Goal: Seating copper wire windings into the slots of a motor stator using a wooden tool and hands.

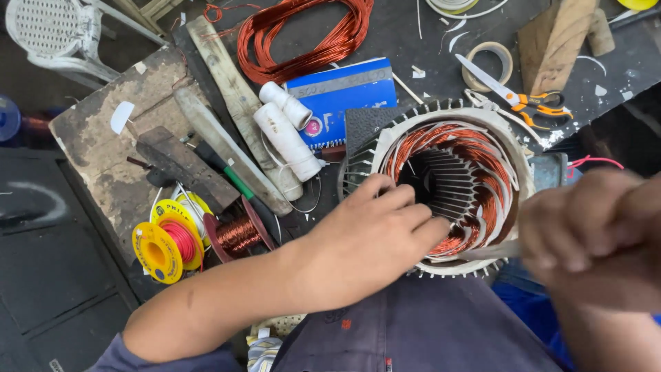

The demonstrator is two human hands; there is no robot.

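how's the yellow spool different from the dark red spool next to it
The yellow spool carries red wire; the dark red spool carries bare copper-coloured wire. The yellow spool's flange faces the camera with its centre hole showing; the dark red spool lies more side-on, showing its winding. Both sit on the bench, left of the left hand.

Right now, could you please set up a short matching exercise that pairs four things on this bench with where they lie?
Things:
1. scissors
2. yellow spool
3. loose copper wire coil
4. left hand

Places:
A. far edge of the bench, beyond the blue box
B. resting on the near rim of the motor stator
C. left of the stator, beside a small copper wire spool
D. beyond the stator, near a roll of tape

Pairs: 1-D, 2-C, 3-A, 4-B
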